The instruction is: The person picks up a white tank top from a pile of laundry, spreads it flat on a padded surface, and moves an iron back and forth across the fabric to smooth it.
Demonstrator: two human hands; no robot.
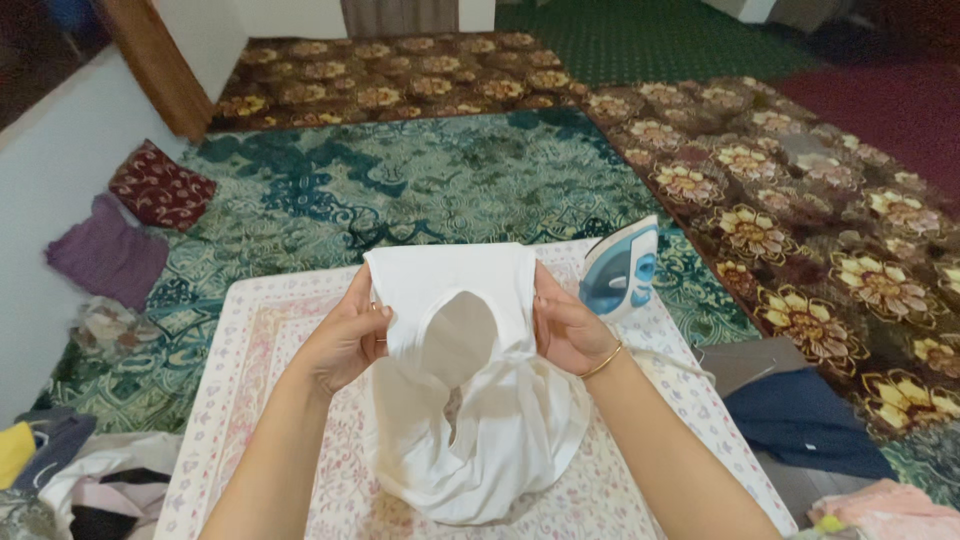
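The left hand (345, 335) and the right hand (562, 325) hold up a white sleeveless top (465, 380) between them. Each hand is closed on one upper edge of the garment, the fingers curled around the cloth near the shoulder part, so the neck opening hangs open in the middle. The lower part of the top falls down loose and bunched, and it reaches the floral pressing cloth (270, 340), which is pale with pink patterns and is spread flat on the floor. The right wrist wears a thin gold bangle (601, 362).

Just beside the right hand, on the far right corner of the pressing cloth, a blue and white iron (620, 268) stands upright on its heel. Its white cord (680, 358) runs behind the right forearm.

Under the pressing cloth lies a green patterned carpet (400, 180), and to the right there is a brown carpet with flowers (800, 220). A folded dark blue garment (805, 420) lies to the right of the pressing cloth. At the left wall, a purple cloth (105, 255) and a red patterned cushion (160, 185) lie well apart from the hands. More clothes are piled at the lower left corner (80, 480).
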